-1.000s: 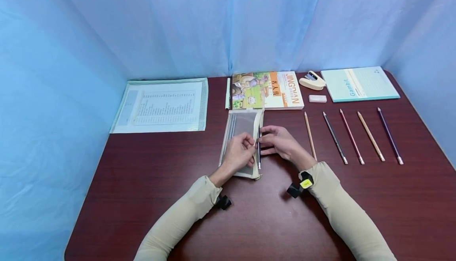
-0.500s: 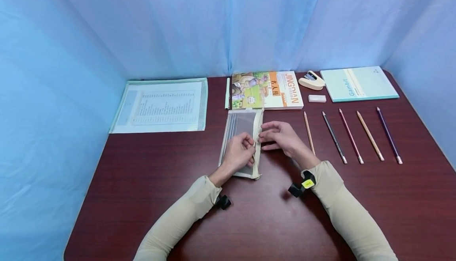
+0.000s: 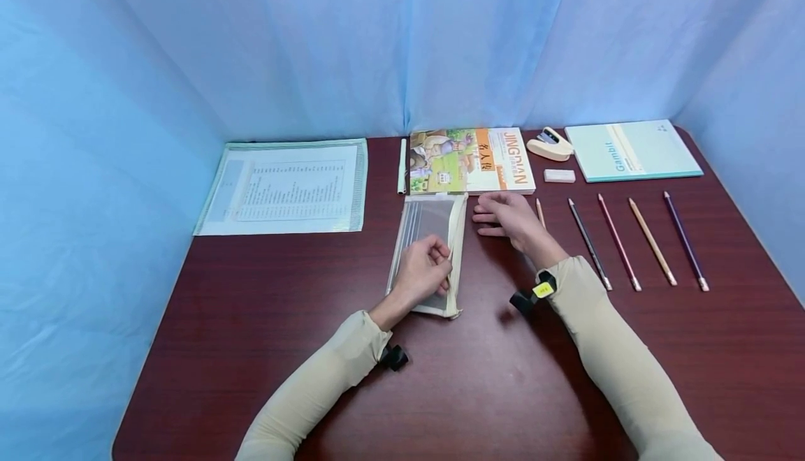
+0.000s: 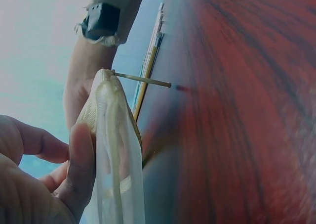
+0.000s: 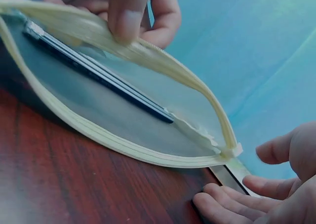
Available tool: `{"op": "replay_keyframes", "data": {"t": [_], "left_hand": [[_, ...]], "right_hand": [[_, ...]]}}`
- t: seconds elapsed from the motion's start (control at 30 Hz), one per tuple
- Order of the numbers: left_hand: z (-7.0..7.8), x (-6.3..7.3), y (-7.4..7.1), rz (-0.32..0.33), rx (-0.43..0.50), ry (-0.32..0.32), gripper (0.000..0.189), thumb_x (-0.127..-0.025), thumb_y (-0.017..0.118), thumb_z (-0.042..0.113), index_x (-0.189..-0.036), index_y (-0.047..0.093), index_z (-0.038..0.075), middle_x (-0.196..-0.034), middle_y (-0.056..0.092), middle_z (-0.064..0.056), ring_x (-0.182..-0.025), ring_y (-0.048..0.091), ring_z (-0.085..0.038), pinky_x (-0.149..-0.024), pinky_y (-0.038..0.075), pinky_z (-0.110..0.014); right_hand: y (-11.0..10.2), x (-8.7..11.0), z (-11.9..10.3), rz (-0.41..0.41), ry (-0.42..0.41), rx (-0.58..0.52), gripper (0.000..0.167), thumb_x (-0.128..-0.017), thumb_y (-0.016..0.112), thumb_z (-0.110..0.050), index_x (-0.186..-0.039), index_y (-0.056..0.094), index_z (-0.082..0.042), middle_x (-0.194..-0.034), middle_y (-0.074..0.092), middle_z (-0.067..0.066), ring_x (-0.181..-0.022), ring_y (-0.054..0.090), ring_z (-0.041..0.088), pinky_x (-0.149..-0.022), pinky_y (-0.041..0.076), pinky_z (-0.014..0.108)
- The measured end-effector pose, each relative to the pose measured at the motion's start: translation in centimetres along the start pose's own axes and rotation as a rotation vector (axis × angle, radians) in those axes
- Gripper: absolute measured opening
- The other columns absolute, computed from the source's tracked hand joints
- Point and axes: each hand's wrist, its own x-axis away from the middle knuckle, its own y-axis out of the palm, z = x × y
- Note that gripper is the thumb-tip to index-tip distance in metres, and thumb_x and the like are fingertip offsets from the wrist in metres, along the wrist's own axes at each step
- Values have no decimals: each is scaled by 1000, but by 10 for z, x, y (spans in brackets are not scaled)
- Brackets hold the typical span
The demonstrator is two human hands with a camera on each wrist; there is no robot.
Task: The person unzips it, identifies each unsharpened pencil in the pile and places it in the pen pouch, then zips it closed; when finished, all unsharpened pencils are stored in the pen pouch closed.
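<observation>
A see-through zip pencil pouch (image 3: 434, 216) with a cream zipper edge lies at the middle of the table. My left hand (image 3: 423, 265) pinches its upper zipper edge between thumb and fingers, holding the mouth spread wide. Inside, a dark pencil (image 5: 98, 70) lies lengthwise, seen in the right wrist view along with the cream zipper (image 5: 143, 157). My right hand (image 3: 509, 218) holds nothing; its fingers are spread and relaxed, off the pouch's right side near the far end. Its forearm and hand partly cover a light wooden pencil (image 3: 540, 213).
Several pencils, among them a red pencil (image 3: 619, 241) and a purple pencil (image 3: 685, 241), lie in a row at right. Behind are a book (image 3: 472, 161), a white pen (image 3: 402, 166), a stapler (image 3: 550, 144), an eraser (image 3: 559, 176) and a notebook (image 3: 635, 151). A document folder (image 3: 283, 185) lies at left.
A dark pencil held by my right hand at the pouch's mouth has gone inside. That hand has let go and moved right and farther back. My left hand keeps its pinch.
</observation>
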Motion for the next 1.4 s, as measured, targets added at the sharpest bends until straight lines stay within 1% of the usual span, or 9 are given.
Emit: {"op": "replay_keyframes", "data": {"t": [0.23,0.5,0.57,0.7,0.87,1.03,1.2,1.3,1.4], "left_hand": [[-2,0,1,-64,-12,-39,11,-82,51,-7,-88,59,-4,-64,57,-2,-39,55,-8,-38,58,-33],[-7,-1,3,-101,-74,-67,9,-82,54,-7,-87,59,-2,-61,55,0,-38,53,-7,-36,56,-29],[-8,-1,3,-107,-126,-49,8,-83,55,-6,-88,60,-2,-61,54,0,-39,53,-6,-36,54,-25],[-6,3,-4,-81,-313,64,9,-79,59,-2,-87,64,0,-65,59,-3,-50,51,-2,-44,48,-13],[5,20,-22,-68,-482,157,9,-80,64,5,-89,67,5,-76,69,-7,-65,57,-7,-57,46,-12],[14,46,-41,-226,-498,130,19,-84,65,7,-102,69,2,-79,71,-7,-67,60,-7,-58,50,-14],[9,66,-49,-471,-481,61,34,-86,68,11,-117,66,-1,-83,75,-9,-70,63,-6,-60,50,-13],[4,69,-51,-524,-443,19,40,-85,70,11,-122,65,-2,-88,77,-11,-76,68,-8,-64,52,-11],[0,67,-57,-499,-432,-7,42,-84,70,11,-124,65,-1,-89,77,-11,-76,68,-7,-65,53,-11]], "right_hand": [[9,-16,-5,15,-15,88,44,-102,53,-24,-138,49,0,-101,64,0,-78,68,3,-74,66,26],[9,-23,1,78,-31,159,36,-93,63,-8,-126,56,3,-82,62,-4,-67,64,4,-62,65,22],[8,-22,3,88,-46,167,33,-91,64,-5,-122,58,5,-79,63,-5,-66,64,4,-62,65,23],[8,-19,7,125,-102,216,26,-87,66,-3,-111,63,6,-76,66,-3,-61,66,4,-60,66,25],[11,-13,11,232,-234,421,19,-81,65,-7,-98,69,1,-78,73,7,-56,66,7,-54,62,22],[11,-6,14,335,-358,663,17,-79,66,-12,-92,73,-3,-86,76,15,-71,68,18,-64,50,20],[7,0,13,339,-352,775,16,-79,68,-15,-91,72,-5,-87,73,14,-80,65,27,-65,48,27],[2,5,11,312,-327,847,17,-81,67,-19,-91,70,-6,-90,70,14,-84,62,31,-69,51,38],[-2,10,10,283,-300,926,17,-82,65,-21,-91,68,-7,-94,70,15,-88,63,35,-96,51,53]]}}
